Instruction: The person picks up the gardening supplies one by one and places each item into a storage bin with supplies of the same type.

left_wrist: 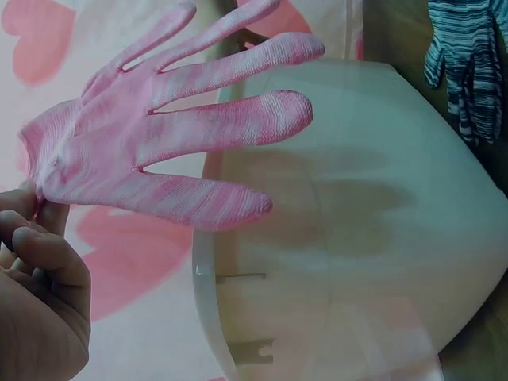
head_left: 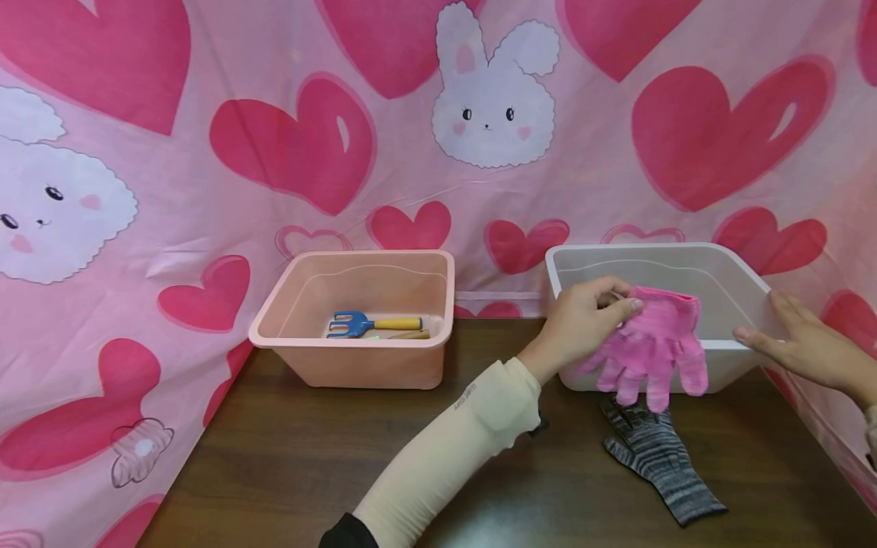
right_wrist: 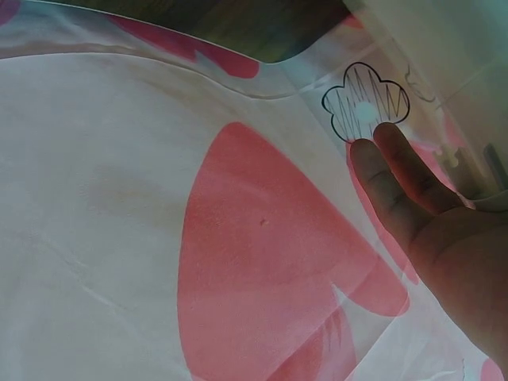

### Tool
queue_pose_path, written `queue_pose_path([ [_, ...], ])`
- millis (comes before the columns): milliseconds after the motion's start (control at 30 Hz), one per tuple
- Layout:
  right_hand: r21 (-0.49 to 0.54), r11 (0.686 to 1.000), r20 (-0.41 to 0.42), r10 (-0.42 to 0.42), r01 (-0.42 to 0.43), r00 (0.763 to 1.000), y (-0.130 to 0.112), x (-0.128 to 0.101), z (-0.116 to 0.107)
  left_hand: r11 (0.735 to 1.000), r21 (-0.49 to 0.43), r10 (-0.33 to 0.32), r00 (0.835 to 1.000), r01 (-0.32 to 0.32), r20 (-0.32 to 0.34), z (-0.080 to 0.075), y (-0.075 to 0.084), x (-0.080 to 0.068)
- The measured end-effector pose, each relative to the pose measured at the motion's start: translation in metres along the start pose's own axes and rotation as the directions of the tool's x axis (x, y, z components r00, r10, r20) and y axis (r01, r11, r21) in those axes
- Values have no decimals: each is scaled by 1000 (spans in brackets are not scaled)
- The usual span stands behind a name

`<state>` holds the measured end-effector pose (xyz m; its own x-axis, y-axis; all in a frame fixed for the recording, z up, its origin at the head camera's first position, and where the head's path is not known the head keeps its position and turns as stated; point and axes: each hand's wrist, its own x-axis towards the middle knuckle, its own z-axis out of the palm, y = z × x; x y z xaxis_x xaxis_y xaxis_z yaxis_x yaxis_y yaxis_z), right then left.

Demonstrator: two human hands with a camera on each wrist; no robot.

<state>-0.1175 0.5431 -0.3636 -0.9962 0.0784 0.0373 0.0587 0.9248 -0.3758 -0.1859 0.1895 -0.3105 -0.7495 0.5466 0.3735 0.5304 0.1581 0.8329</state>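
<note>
My left hand pinches the cuff of a pink knit glove, which hangs fingers down in front of the grey bin. In the left wrist view the glove spreads out from the pinching fingers of that hand. My right hand rests at the right side of the grey bin, thumb by the rim and fingers along the outer wall. The right wrist view shows the fingers of this hand straight. A dark grey striped glove lies on the table before the bin.
To the left stands a peach bin holding a blue hand fork with a yellow handle and another tool, partly hidden by the rim. A pink heart-and-rabbit cloth hangs behind the brown table.
</note>
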Motion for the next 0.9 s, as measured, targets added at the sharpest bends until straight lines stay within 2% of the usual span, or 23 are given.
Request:
queue_pose_path([
  [167,4,1000,2,0,0,1000,-2,1,-1,993,-84,-77,997,78,11,0,3,9],
  [400,5,1000,15,-2,2,1000,-3,1,-4,980,-170,-98,995,100,20,-1,5,19],
  [633,3,1000,7,-22,22,1000,3,1,-2,979,-179,-93,995,96,27,0,7,27],
  [900,-2,1000,7,-30,30,1000,6,2,-1,979,-170,-116,993,116,10,3,7,41],
])
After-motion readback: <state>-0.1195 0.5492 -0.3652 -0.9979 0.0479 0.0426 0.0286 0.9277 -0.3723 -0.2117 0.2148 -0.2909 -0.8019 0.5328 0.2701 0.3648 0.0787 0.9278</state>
